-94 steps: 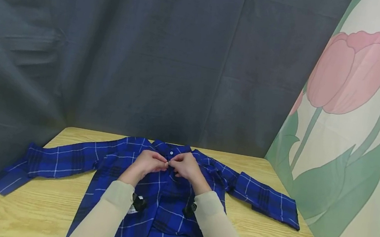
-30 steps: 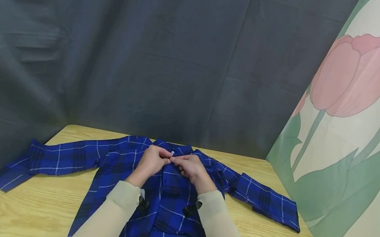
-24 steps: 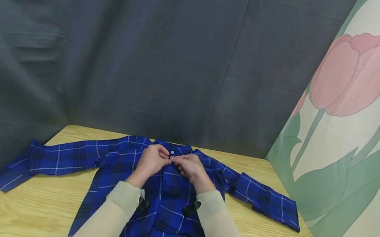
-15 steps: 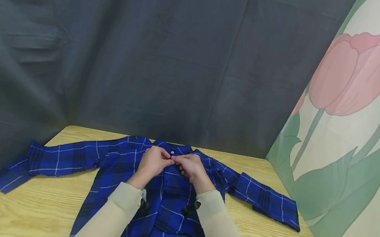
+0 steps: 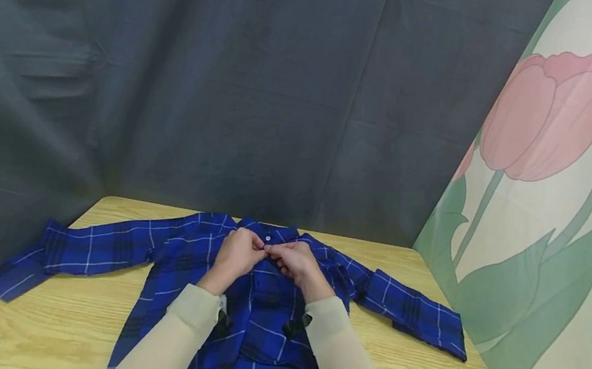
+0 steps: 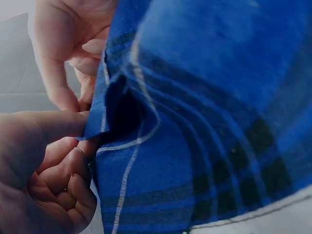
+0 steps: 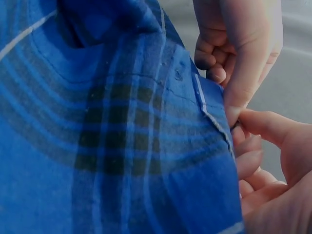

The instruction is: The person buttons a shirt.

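A blue plaid shirt (image 5: 165, 282) lies front up, its sleeves spread out to both sides. Just below the collar (image 5: 251, 226), where a small white button (image 5: 268, 239) shows, the two hands meet. My left hand (image 5: 236, 256) pinches the front placket between thumb and fingers. From the other side my right hand (image 5: 298, 264) pinches the same spot, the fingertips of both hands touching. The left wrist view has the cloth edge (image 6: 100, 114) folded up between the fingers. Whatever is right between the fingertips is hidden.
The shirt lies on a light wood table (image 5: 52, 327). A dark curtain (image 5: 263, 93) hangs behind it, and a tulip-printed cloth (image 5: 537, 229) is at the right. The left cuff (image 5: 14, 278) reaches past the table's left edge.
Since about three seconds ago, both hands have moved slightly up toward the collar and turned, with the fingers pinching the placket. Over the last second they shift only a little.
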